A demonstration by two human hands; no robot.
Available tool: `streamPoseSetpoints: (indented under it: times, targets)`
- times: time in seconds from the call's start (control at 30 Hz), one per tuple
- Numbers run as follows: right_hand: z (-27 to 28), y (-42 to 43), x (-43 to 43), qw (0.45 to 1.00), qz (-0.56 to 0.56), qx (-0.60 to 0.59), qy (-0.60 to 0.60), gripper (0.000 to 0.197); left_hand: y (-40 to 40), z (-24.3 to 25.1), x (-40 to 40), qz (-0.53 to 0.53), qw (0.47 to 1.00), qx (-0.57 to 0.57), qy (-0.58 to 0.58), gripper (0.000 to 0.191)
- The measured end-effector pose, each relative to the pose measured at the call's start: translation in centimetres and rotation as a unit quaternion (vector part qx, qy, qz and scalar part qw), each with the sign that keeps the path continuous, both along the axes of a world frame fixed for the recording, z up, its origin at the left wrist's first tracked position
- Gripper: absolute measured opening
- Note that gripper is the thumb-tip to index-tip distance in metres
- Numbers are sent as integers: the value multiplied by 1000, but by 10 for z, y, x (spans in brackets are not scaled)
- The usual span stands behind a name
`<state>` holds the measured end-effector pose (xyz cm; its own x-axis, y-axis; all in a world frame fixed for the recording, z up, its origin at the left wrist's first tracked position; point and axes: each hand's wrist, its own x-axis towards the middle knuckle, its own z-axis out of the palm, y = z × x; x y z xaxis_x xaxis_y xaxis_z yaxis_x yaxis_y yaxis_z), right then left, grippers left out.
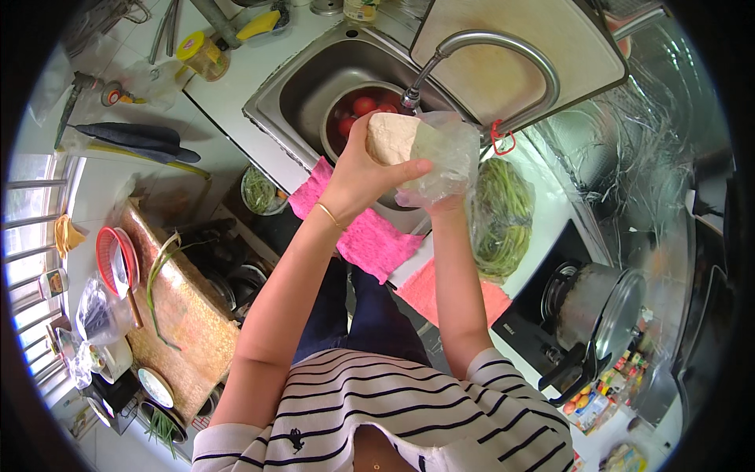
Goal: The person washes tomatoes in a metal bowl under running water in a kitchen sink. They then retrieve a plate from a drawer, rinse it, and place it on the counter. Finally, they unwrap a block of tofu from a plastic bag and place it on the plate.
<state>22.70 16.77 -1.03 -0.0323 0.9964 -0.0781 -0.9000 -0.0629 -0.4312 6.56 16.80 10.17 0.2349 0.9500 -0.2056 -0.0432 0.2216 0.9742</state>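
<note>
Above the steel sink (307, 71), my left hand (365, 168) grips a pale white block (391, 138), perhaps tofu, by its side and top. A clear plastic bag (448, 156) covers the block's right part. My right hand (446, 203) is under the bag, its fingers mostly hidden by the plastic. Beneath and behind the block, a metal bowl (325, 127) in the sink holds several red tomatoes (364, 106). The curved faucet (501, 38) reaches over the sink, its spout just above the block and bag.
A bag of green vegetables (501, 224) lies right of the sink. Pink cloth (377, 245) and coral cloth (457, 292) hang at the counter edge. A pressure cooker (596, 307) stands on the stove at right. A cutting board (519, 65) leans behind the faucet.
</note>
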Motion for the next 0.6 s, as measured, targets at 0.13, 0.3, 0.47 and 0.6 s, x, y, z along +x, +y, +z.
streamPoseSetpoints:
  times: [0.13, 0.3, 0.47, 0.6]
  targets:
    - [12, -6, 0, 997, -42, 57, -14, 55, -4, 2, -1, 5, 998, -46, -47, 86]
    - [34, -5, -2, 996, -66, 64, 2, 61, -11, -15, -7, 47, 985, -107, -129, 80]
    - [36, -4, -3, 994, -59, 47, 79, 58, -21, -28, -16, 82, 961, -119, -234, 62]
    - [15, 3, -5, 986, -97, 19, 138, 70, -28, -35, -17, 107, 956, -92, -258, 56]
